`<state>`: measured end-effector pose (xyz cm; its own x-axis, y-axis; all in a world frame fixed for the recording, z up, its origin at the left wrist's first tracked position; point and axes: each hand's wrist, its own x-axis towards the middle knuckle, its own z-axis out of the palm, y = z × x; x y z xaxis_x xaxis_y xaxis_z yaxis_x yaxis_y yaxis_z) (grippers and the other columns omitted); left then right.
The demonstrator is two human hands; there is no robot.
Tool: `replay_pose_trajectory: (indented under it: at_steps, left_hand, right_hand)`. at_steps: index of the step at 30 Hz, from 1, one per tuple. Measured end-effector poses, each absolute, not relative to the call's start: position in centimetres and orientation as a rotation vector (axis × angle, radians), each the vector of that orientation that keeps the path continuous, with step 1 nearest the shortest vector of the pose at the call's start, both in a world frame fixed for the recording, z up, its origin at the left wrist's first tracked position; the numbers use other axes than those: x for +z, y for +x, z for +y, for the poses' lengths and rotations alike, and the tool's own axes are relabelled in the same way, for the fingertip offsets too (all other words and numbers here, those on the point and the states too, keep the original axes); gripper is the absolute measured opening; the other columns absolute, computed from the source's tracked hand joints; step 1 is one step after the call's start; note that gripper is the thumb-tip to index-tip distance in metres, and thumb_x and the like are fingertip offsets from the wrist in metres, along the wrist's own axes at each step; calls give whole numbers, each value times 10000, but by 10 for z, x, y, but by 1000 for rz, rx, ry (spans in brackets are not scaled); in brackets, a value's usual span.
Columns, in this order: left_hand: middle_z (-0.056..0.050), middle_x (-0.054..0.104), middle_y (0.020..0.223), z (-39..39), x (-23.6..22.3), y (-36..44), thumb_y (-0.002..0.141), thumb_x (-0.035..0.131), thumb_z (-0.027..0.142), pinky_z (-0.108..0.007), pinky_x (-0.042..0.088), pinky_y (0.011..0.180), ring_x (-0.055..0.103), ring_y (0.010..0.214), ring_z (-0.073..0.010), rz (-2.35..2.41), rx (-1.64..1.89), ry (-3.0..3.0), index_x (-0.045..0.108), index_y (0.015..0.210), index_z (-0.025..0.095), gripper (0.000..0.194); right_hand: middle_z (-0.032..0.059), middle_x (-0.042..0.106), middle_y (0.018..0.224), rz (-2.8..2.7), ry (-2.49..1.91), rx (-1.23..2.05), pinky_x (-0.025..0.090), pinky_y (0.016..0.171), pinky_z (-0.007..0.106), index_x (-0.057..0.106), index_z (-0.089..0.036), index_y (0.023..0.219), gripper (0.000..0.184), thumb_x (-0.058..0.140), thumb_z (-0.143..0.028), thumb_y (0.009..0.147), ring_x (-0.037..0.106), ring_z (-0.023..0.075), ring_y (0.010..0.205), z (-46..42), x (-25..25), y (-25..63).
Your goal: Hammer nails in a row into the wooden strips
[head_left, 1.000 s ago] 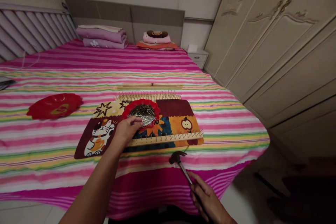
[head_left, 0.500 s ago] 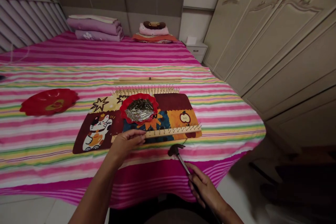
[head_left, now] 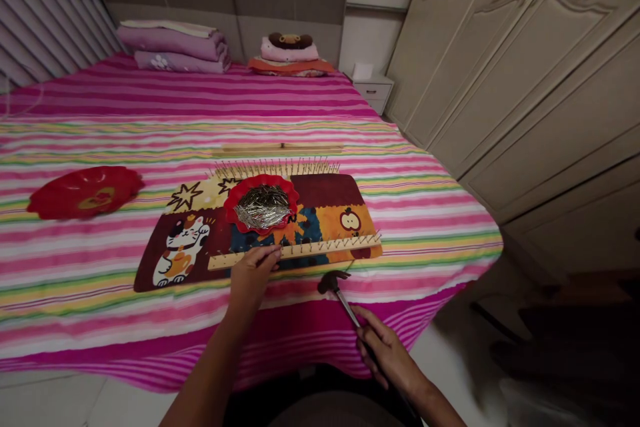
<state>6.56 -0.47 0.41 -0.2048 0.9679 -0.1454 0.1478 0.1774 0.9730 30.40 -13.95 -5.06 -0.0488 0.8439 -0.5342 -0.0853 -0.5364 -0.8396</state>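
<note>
My right hand (head_left: 387, 350) is wrapped round the handle of a claw hammer (head_left: 344, 303), its head over the near part of the bed. My left hand (head_left: 253, 273) is closed in a pinch at the near wooden strip (head_left: 305, 250), the fingertips against its middle; whatever is between them is too small to make out. Nails stand in a row along this strip, taller at its right part. Just behind the left hand, a red scalloped dish (head_left: 230, 210) holds a heap of loose nails (head_left: 265, 205). The strip and dish lie on a patterned mat (head_left: 327, 193) with a cat picture.
Another wooden strip (head_left: 300, 169) full of upright nails lies behind the dish, and a plain strip (head_left: 250, 149) farther back. A red plate (head_left: 85, 193) rests at the left on the striped bed. Folded bedding (head_left: 175, 47) is by the headboard; wardrobes (head_left: 525, 80) stand at right.
My left hand has shifted to the right along the near strip, uncovering more of its left end. My right hand still holds the hammer in about the same place.
</note>
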Motion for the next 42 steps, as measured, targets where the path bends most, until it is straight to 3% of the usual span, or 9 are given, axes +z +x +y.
replay_pose_trajectory:
  at_steps: [8,14,19,26,30,35,42]
  left_hand:
    - [-14,676,867,-6,-2,72,637,639,393,-263,541,657,626,737,-142,1597,1163,1140,706,811,204,265]
    - [23,651,630,-8,-2,79,659,622,411,-248,495,583,599,579,-133,1775,1152,1152,648,755,201,233]
    - [16,678,695,-9,-12,80,697,598,399,-252,488,658,623,663,-145,1809,1245,1330,657,733,223,189]
    - [-13,698,786,-9,-24,79,784,533,327,-258,484,732,637,767,-154,1752,1317,1730,670,790,222,172]
    - [-17,695,784,-10,-24,80,815,500,299,-252,484,729,636,758,-149,1750,1321,1835,665,802,219,184]
    - [-31,694,824,-10,-24,79,809,485,259,-260,477,761,633,800,-158,1746,1250,1838,656,827,212,179]
    - [-36,689,887,-15,-21,79,797,501,317,-279,472,789,627,835,-173,1744,1202,1724,645,868,230,182]
  right_hand:
    - [-100,447,491,-824,-1541,1667,200,227,109,426,-185,1285,569,506,-432,780,292,45,301,-139,-47,303]
    - [-116,419,463,-888,-1552,1636,175,232,120,413,-161,1299,582,490,-450,800,252,35,271,-146,-49,297]
    - [-137,338,404,-975,-1481,1631,186,245,135,378,-173,1354,626,475,-485,820,241,51,269,-143,-18,283]
    - [-58,496,590,-1290,-1383,1390,284,324,175,441,-217,1328,472,430,-367,880,382,68,366,-102,44,264]
    - [-54,472,584,-1539,-1335,1182,357,450,205,470,-219,1313,438,420,-292,884,411,95,469,-84,55,257]
    - [-65,376,550,-1643,-1385,1211,309,456,218,513,-196,1279,420,421,-267,876,327,104,477,-81,56,253]
    - [-69,332,516,-1503,-1479,1367,268,415,224,501,-244,1297,450,436,-387,875,281,105,428,-115,43,280]
